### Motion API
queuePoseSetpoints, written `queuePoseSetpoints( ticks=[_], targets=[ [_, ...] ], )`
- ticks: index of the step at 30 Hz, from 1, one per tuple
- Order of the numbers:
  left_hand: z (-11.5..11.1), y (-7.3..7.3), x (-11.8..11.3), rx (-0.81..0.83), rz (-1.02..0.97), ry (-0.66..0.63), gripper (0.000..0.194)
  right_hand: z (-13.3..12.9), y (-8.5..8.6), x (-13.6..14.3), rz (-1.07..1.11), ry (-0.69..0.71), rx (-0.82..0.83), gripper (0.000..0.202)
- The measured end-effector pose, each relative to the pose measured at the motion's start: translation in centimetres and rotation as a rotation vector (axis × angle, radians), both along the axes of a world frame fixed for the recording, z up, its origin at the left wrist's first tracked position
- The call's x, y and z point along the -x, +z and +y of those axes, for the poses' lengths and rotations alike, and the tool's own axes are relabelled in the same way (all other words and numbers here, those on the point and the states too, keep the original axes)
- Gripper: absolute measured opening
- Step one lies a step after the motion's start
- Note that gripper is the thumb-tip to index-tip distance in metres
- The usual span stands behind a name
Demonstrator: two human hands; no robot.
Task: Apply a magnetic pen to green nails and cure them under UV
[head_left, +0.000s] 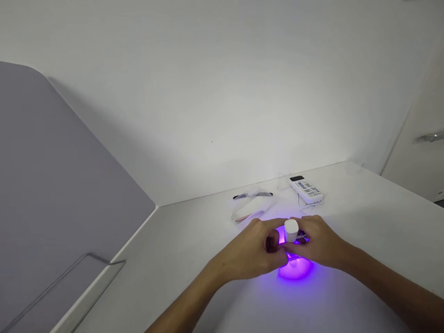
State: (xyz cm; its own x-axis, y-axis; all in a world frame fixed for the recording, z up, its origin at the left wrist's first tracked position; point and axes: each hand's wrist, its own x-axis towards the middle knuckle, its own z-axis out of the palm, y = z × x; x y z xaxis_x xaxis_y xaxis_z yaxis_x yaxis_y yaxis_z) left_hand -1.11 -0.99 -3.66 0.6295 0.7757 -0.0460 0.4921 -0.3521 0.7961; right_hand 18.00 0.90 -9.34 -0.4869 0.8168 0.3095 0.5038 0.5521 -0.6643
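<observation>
A small white UV lamp (291, 227) is held upright just above the white tabletop, throwing violet light down onto it. My left hand (250, 249) curves around the lamp's left side, its fingers bent and the thumb near its base. From the right, my right hand (315, 240) closes on the lamp with fingers and thumb. Whatever lies under the lamp is hidden by the hands and glare. Just beyond the hands are thin clear plastic packets (251, 208) with dark and pinkish edges.
A white power bank (307, 190) with a printed label and a dark display lies near the back wall, a thin white cable beside it. A bent metal rod (52, 289) stands at the left edge. A door handle (433, 137) is at the far right.
</observation>
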Motion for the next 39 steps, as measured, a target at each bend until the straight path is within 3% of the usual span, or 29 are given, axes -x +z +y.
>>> queuePoseSetpoints(
  ticks=[19, 39],
  targets=[
    [-0.07, 0.06, -0.08, 0.017, 0.030, 0.034, 0.018, -0.03, 0.03, 0.03, -0.010, 0.003, 0.009, 0.018],
    [-0.04, -0.09, -0.05, 0.029, -0.017, 0.001, 0.023, -0.02, 0.19, 0.06, -0.040, -0.005, -0.015, 0.013]
  ],
)
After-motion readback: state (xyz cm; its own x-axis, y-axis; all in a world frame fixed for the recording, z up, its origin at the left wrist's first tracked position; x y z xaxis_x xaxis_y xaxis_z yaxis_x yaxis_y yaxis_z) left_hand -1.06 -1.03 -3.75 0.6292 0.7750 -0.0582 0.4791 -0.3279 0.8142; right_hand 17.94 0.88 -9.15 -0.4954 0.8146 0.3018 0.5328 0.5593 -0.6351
